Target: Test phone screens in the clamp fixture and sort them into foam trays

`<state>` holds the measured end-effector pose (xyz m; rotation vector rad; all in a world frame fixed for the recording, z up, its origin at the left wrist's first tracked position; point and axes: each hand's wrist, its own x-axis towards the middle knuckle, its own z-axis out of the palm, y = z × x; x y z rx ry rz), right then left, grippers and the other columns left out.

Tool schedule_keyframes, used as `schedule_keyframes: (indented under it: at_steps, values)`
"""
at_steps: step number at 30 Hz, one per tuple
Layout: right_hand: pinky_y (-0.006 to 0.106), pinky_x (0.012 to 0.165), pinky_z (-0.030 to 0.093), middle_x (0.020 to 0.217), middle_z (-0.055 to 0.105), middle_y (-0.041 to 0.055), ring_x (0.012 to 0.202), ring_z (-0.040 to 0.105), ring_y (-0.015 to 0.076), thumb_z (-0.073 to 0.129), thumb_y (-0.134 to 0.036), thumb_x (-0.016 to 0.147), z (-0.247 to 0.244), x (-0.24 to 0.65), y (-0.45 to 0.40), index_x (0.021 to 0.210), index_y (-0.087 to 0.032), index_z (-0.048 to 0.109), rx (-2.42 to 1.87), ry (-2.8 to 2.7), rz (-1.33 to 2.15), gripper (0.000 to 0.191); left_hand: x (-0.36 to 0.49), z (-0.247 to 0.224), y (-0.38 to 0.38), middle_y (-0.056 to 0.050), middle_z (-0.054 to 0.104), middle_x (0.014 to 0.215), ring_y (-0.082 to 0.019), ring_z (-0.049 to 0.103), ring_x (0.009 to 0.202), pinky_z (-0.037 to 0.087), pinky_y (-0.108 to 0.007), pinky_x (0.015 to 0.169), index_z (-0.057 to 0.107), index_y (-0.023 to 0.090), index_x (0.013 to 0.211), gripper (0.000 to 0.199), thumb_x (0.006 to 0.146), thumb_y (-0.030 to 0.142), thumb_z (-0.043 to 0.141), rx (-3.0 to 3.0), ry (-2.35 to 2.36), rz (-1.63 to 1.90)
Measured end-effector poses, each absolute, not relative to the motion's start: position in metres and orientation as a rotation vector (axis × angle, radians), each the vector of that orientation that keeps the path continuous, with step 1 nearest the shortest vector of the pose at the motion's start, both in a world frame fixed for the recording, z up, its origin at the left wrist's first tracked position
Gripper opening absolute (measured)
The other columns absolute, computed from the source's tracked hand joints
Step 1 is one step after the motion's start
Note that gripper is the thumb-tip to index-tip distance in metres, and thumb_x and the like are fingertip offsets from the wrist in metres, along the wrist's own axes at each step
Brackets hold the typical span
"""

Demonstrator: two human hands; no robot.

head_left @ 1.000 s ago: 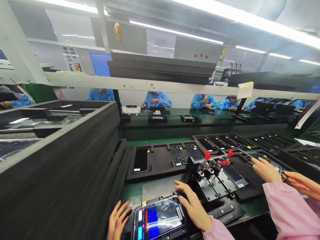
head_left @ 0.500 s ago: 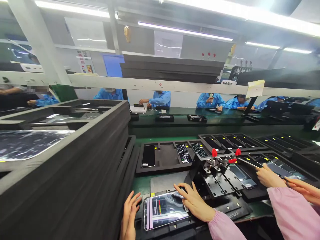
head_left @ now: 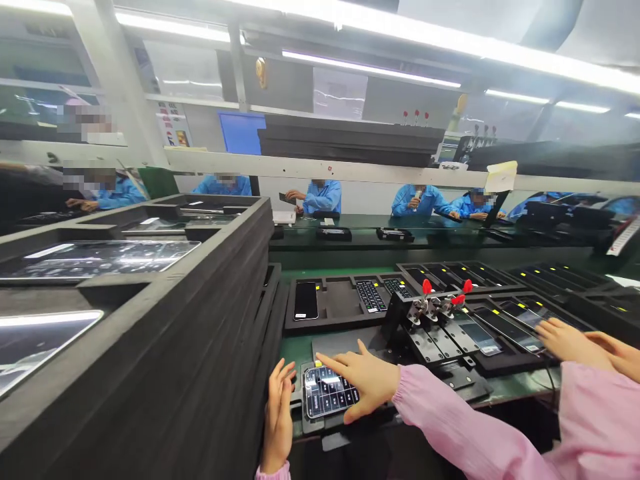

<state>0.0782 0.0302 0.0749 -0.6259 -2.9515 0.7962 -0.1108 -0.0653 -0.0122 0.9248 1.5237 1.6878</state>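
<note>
A lit phone (head_left: 325, 401) lies face up on a black fixture base, its screen showing a grid of dark tiles with small text. Over its right part is my right hand (head_left: 367, 380), fingers spread and thumb stretched out at the near edge. Whether a fingertip presses the glass cannot be made out. Beside the phone's left edge, my left hand (head_left: 279, 413) stands on its side, fingers stretched and holding nothing; contact with the phone is unclear. To the right sits a black clamp fixture (head_left: 435, 340) with red-tipped toggle levers.
A tall stack of black foam trays (head_left: 210, 320) rises close on my left. Behind the phone is a foam tray (head_left: 335, 327) holding several phones. At right, a co-worker's hand (head_left: 570, 343) reaches over another phone tray. People in blue sit across the bench.
The phone's screen switched from coloured bars to a tile grid. My right hand moved left and spread across the phone. The co-worker no longer shows the thin tool held earlier.
</note>
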Motion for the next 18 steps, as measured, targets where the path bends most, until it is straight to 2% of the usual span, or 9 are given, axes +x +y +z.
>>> schedule_keyframes:
  at_steps: [3,8,13,16,18]
  values:
    - [0.067,0.096,0.014,0.123,0.05,0.0149,0.109,0.05,0.0338,0.074,-0.045,0.054,0.071,0.065,0.034,0.143,-0.031,0.008,-0.675,-3.034,0.607,0.112,-0.111,-0.013,-0.066,-0.012,0.049,0.128,-0.026,0.049,0.116,0.037,-0.042,0.098,0.036,0.021,0.129,0.053,0.088,0.055,0.033,0.952,1.51,1.674]
    - [0.064,0.094,0.024,0.115,0.057,0.0104,0.101,0.054,0.0316,0.078,-0.041,0.047,0.068,0.07,0.038,0.142,-0.032,0.016,-0.719,-2.916,0.693,0.114,-0.114,-0.018,-0.064,-0.011,0.048,0.129,-0.027,0.047,0.119,0.033,-0.047,0.102,0.035,0.023,0.13,0.054,0.087,0.056,0.033,0.944,1.506,1.663]
    - [0.04,0.092,0.041,0.109,0.061,0.0055,0.098,0.059,0.0219,0.082,-0.035,0.044,0.077,0.073,0.056,0.138,-0.028,0.029,-0.725,-2.481,1.007,0.108,-0.115,-0.026,-0.059,-0.011,0.052,0.126,-0.029,0.049,0.116,0.033,-0.05,0.101,0.039,0.024,0.128,0.057,0.083,0.06,0.038,0.896,1.522,1.664]
    - [0.037,0.092,0.042,0.107,0.062,0.0039,0.097,0.06,0.0187,0.081,-0.038,0.048,0.088,0.057,0.089,0.138,-0.028,0.026,-0.862,-2.19,1.055,0.107,-0.116,-0.035,-0.054,-0.011,0.055,0.122,-0.03,0.052,0.114,0.036,-0.049,0.1,0.044,0.023,0.122,0.059,0.079,0.064,0.041,0.837,1.545,1.704]
    - [0.037,0.09,0.044,0.105,0.063,0.0043,0.095,0.061,0.0179,0.077,-0.044,0.056,0.096,0.041,0.12,0.139,-0.027,0.022,-1.128,-2.05,0.986,0.102,-0.118,-0.043,-0.049,-0.011,0.057,0.12,-0.031,0.053,0.112,0.038,-0.05,0.098,0.046,0.023,0.118,0.06,0.077,0.066,0.042,0.792,1.552,1.724]
